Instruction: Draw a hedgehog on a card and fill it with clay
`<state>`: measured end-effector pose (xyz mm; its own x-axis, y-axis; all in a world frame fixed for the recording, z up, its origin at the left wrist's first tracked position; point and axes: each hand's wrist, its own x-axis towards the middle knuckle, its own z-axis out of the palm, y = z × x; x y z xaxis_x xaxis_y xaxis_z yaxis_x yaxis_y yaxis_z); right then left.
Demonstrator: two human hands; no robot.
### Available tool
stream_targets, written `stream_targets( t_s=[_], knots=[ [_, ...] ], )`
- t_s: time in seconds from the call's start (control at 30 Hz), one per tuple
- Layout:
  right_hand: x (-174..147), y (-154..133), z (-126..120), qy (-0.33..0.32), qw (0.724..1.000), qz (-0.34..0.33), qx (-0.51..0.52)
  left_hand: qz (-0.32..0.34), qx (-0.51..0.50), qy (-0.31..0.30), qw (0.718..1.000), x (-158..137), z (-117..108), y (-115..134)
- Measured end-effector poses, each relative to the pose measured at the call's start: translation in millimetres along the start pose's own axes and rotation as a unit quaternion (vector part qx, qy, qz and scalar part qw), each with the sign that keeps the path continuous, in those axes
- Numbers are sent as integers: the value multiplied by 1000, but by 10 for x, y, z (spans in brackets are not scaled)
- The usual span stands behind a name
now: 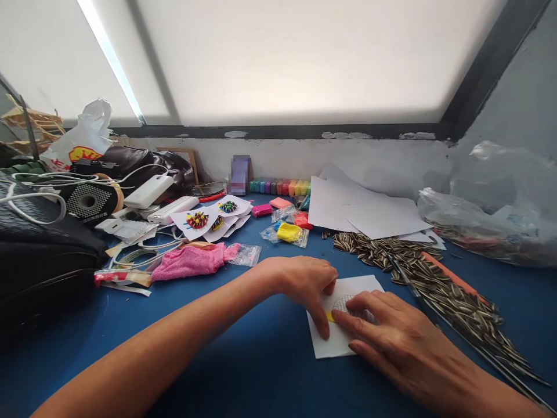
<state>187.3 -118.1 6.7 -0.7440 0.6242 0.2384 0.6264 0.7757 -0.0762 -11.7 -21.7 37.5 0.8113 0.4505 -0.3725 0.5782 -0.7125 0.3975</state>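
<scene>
Paper [329,348] lies flat, its yellow patch [329,316] between the thumb of our left hand [307,281] and the touching fingertips of our right hand [402,331], both loosely spread, gripping nothing we can see.

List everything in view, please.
Square paper card: one, white, front
Small patch: one, yellow, on card
Sunflower seeds: many, striped, right
Flat bar: one, orange, on seeds
Paper sheets: several, white, back
Block row: one, multicoloured, back
Wrapped packet: one, yellow, centre
Fluffy cloth: one, pink, left
Decorated papers: several, white, left
Jumbled gadgets: several, white, left
Leathery bag: one, black, far left
Plastic bag: one, clear, right
Table: one, blue, beneath
Left grip, right grip: two, bare, on card
</scene>
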Motion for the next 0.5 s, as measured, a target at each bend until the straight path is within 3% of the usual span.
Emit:
stream_targets(
  t_s=[0.5],
  knots=[
    [42,-58,55,33,998,-11,-59,15,14,-5,1000,44,-10,-30]
  ],
)
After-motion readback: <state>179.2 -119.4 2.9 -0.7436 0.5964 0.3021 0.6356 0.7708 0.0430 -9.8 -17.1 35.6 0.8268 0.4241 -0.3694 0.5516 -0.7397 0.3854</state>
